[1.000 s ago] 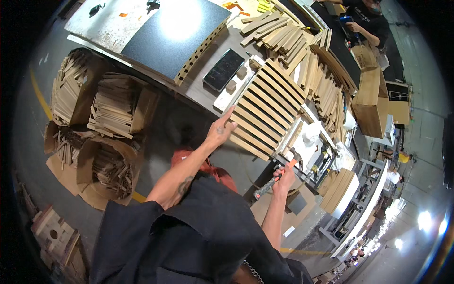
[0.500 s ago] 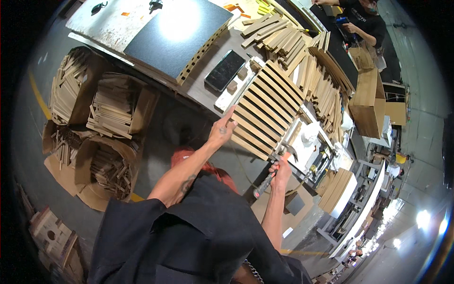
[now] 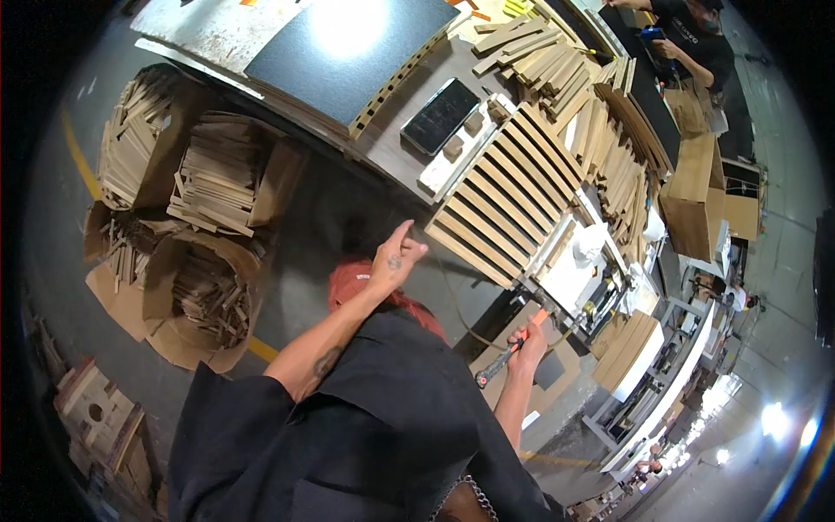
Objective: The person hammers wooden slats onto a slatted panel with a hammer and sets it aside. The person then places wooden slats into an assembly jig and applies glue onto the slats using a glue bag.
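Observation:
My left hand (image 3: pixel 397 263) is in the air left of the slatted wooden panel (image 3: pixel 504 197), apart from it, index finger stretched out and nothing held. My right hand (image 3: pixel 528 344) grips a hammer (image 3: pixel 497 366) by its black and orange handle, just off the panel's near right corner. The hammer's head is hard to make out against the clutter. Pale slats with dark gaps make up the panel, which rests on the workbench in a white jig (image 3: pixel 432 180) with small wooden blocks.
A phone (image 3: pixel 441 116) lies beyond the jig, near a dark board (image 3: pixel 348 61). Loose wood strips (image 3: pixel 622 187) are heaped right of the panel. Cardboard boxes (image 3: pixel 283 187) of wood pieces stand on the floor at left. At upper right another person (image 3: pixel 691 43) holds a blue tool.
My left hand has come off the panel's left edge and drawn back. The hammer has moved down and away from the panel's near corner, still in my right hand.

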A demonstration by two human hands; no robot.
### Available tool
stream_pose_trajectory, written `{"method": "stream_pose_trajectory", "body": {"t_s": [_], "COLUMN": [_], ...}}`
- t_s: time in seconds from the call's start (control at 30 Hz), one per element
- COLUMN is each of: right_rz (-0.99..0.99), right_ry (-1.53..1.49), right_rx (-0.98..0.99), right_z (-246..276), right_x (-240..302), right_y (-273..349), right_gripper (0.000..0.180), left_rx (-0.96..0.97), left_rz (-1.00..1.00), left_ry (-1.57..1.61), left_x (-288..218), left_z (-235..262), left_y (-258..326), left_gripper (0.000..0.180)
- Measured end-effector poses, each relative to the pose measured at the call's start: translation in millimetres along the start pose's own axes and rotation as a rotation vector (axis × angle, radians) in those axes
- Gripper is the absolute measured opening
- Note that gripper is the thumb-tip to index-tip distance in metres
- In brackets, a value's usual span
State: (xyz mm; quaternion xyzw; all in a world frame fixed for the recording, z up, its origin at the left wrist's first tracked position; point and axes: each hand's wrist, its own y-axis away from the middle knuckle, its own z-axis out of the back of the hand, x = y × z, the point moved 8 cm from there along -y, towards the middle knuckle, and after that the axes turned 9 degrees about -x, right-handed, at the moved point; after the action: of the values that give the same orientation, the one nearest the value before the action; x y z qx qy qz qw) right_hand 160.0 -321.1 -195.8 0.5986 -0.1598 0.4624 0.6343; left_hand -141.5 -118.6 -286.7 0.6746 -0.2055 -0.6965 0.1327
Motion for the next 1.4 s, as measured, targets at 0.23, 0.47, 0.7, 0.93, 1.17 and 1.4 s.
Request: {"method": "stream_pose_trajectory", "body": {"t_s": [0.23,0.47,0.7,0.93,1.17,1.4], "right_rz": [0.002,0.074,0.027,0.028,-0.025,-0.022], "right_ry": [0.053,0.038,0.086,0.105,-0.035,0.148], "right_rx": [0.119,0.011,-0.003,0.067,-0.023,0.108], "right_z": [-20.1,-23.7,-20.9,-26.9,-11.2,-25.1], "right_x": [-7.8,-0.9,-11.0,-10.9,-4.4,-11.0], "right_y": [19.6,11.7,1.6,3.9,-2.4,7.3], "right_gripper": [0.022,0.024,0.025,0.025,0.029,0.026], "left_rx": [-0.048,-0.088,-0.109,-0.099,-0.100,-0.101], "left_rz": [-0.242,-0.169,-0.122,-0.113,-0.121,-0.137], "left_ry": [0.077,0.146,0.128,0.104,0.181,0.103], "left_x": [-18.1,-7.6,-8.6,-8.5,-22.7,-11.2], "left_z": [-21.8,-36.8,-40.1,-37.9,-36.2,-35.7], "left_y": [-15.4,-14.0,-11.1,-11.0,-6.4,-11.3], "left_gripper": [0.053,0.047,0.047,0.046,0.049,0.050]}}
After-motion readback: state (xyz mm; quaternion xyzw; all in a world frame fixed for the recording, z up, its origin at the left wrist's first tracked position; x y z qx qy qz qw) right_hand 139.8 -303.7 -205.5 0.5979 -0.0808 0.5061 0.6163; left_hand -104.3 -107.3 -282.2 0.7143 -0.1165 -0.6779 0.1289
